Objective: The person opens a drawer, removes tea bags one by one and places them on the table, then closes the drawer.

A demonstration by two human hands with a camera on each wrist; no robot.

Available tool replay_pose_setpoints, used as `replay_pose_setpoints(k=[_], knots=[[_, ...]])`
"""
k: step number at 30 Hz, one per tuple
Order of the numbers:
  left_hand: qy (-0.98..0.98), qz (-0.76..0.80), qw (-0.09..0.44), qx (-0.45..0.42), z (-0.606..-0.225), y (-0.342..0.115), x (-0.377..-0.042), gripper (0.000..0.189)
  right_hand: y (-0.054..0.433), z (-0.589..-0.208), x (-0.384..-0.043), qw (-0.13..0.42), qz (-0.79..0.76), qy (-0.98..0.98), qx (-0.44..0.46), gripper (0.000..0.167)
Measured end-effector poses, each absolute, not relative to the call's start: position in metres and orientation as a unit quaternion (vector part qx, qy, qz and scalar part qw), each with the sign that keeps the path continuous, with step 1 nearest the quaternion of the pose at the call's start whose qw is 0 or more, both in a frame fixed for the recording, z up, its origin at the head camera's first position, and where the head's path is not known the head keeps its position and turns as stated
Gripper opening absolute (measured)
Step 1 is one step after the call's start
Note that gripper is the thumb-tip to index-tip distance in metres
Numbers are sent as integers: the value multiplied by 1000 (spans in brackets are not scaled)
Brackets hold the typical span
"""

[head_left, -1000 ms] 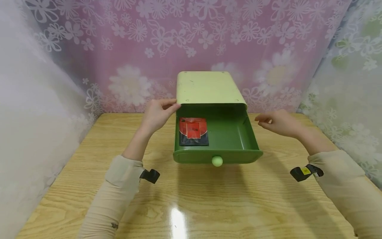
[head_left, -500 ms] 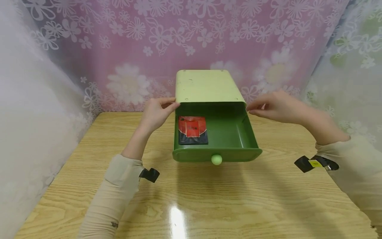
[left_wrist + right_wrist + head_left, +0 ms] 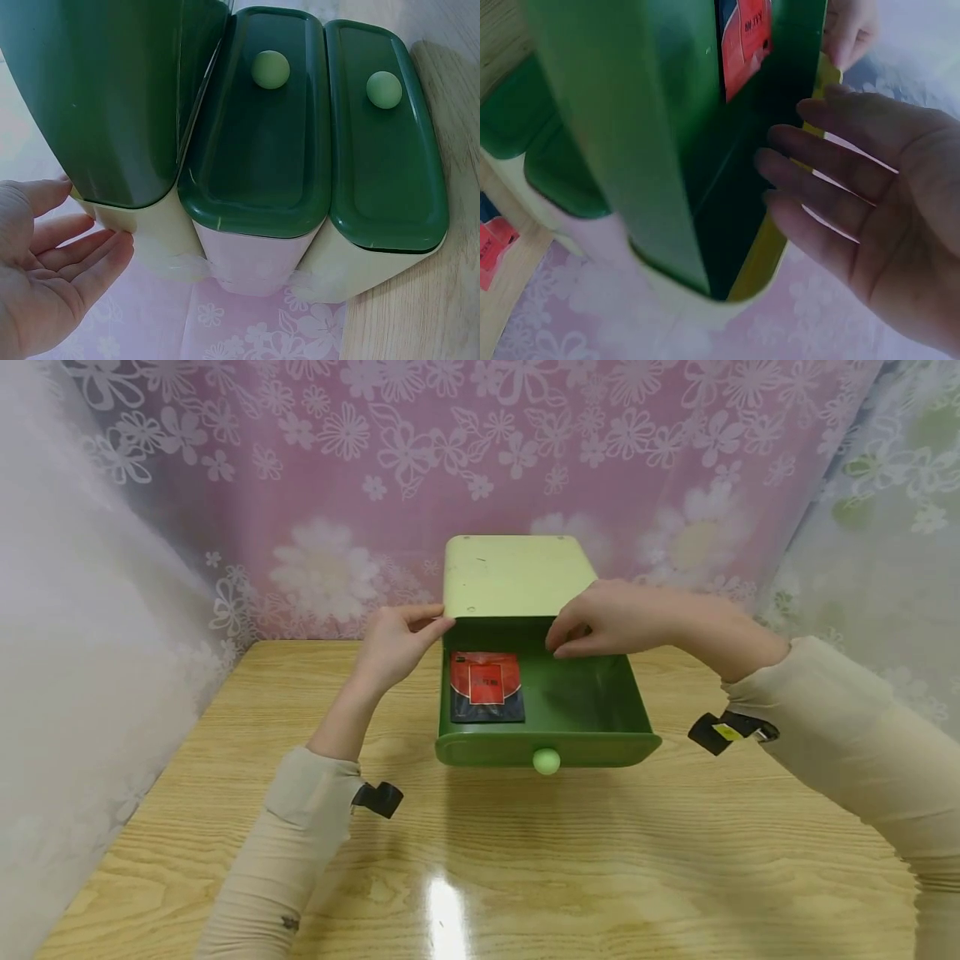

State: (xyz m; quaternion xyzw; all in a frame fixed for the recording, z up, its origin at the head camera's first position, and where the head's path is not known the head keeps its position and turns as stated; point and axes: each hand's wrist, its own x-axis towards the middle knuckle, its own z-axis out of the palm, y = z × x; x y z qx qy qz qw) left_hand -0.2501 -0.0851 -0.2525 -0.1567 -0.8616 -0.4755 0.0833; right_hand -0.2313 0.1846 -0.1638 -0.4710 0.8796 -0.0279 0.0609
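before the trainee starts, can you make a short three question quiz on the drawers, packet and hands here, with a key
1. Multiple choice: in the head view, where in the open drawer does the packet lie?
A) at the left
B) in the centre
C) at the right

2. True or false: the left hand touches the case around that drawer.

3. Count: in the left wrist view, how many other drawers show besides the open one?

Key:
1. A, at the left.
2. True; it is at the case's left edge.
3. Two, each with a round knob.
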Motion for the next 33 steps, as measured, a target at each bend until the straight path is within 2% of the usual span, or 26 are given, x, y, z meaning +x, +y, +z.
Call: replay_pose_setpoints(k=[7,12,25,33], knots=[[-863,-471,85,-161,-251,-85,-248,41,162,-171,-238,148,17,880,-451,29],[-865,-469,80,-158,-251,-85,-248,42,151,-176,-241,178,46,887,-423,37],[-860,-478,84,-160,-251,-86,-248,41,133,-185,-248,193,75,898,-387,57],[-859,-477,91,-164,-252,-85,-250,39,119,-193,-251,162,64,901,-397,69]])
